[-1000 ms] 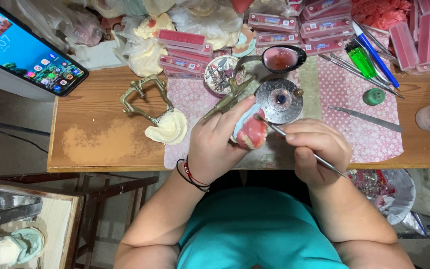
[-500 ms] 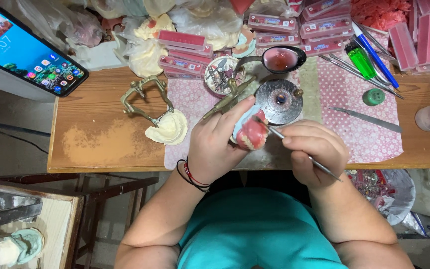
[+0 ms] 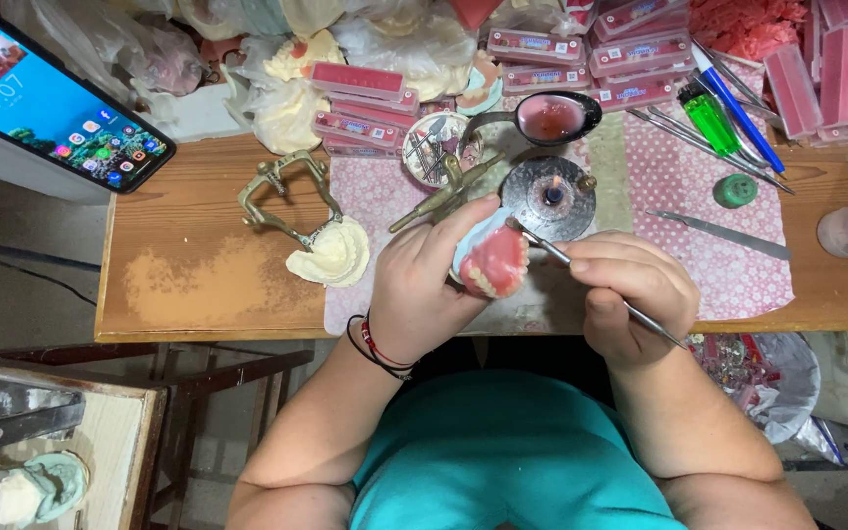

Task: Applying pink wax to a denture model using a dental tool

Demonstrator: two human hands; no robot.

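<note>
1. Cluttered wooden workbench (image 3: 198, 285) with a pink dotted cloth (image 3: 679, 196) over the middle – pink flat boxes (image 3: 581, 49) stacked along the back and a lit smartphone (image 3: 51, 108) at the far left corner.
2. Left hand (image 3: 424, 285) is curled around a pink wax denture with white teeth on a pale blue cast (image 3: 492, 260), gripping it just above the bench edge, thumb up along its side.
3. Right hand (image 3: 630, 294) is pinched on a thin metal carving tool (image 3: 591, 285) – its tip touches the top of the denture.
4. Just behind the denture sits a small round metal burner (image 3: 551, 196), and past that a spoon holding melted pink wax (image 3: 547, 118).
5. Off to the left, a brass articulator frame with a cream plaster cast (image 3: 306, 221) rests on bare wood.
</note>
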